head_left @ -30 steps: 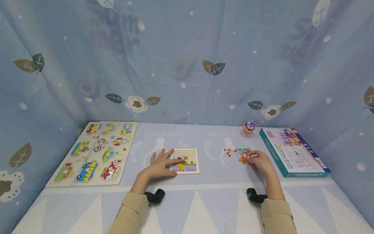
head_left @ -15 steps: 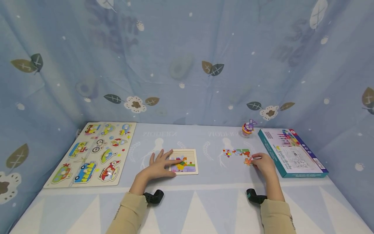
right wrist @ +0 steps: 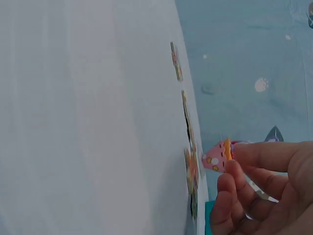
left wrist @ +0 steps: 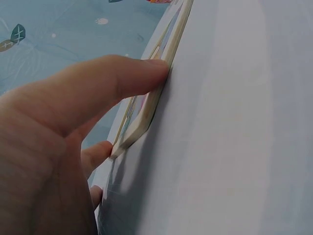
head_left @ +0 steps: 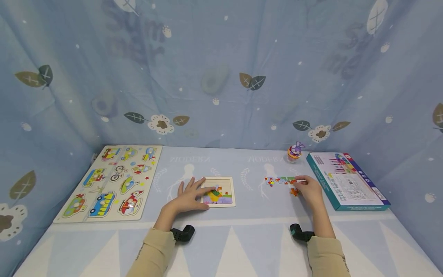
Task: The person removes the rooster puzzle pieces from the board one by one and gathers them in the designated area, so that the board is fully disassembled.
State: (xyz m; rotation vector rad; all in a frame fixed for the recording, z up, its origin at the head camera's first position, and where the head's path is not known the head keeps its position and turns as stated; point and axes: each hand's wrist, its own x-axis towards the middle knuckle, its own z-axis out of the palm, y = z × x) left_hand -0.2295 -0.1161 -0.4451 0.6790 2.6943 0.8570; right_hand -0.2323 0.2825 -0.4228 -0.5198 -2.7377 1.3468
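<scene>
My left hand (head_left: 188, 198) lies spread over the left side of a small wooden puzzle frame (head_left: 233, 192), its index finger reaching across the picture. In the left wrist view the thumb of that hand (left wrist: 44, 127) rests on the frame's edge (left wrist: 139, 127). Above some small jigsaw pieces (head_left: 281, 180) on the right, my right hand (head_left: 309, 190) has its thumb and index tips close together. An orange piece (head_left: 295, 191) lies by its fingers. The right wrist view shows the right hand (right wrist: 269, 186) with bent fingers and no piece visible between them, beside flat pieces (right wrist: 191, 169).
At the left lies a large picture board (head_left: 114, 181) with vehicle shapes. A teal-edged box (head_left: 349, 182) is to the right of my right hand. Behind that hand stands a small rabbit toy (head_left: 295, 152), seen past the fingertips in the right wrist view.
My right hand has let go of the orange piece, after shifting it a little right, and moved slightly away from me to the upper pieces. My left hand stays on the frame.
</scene>
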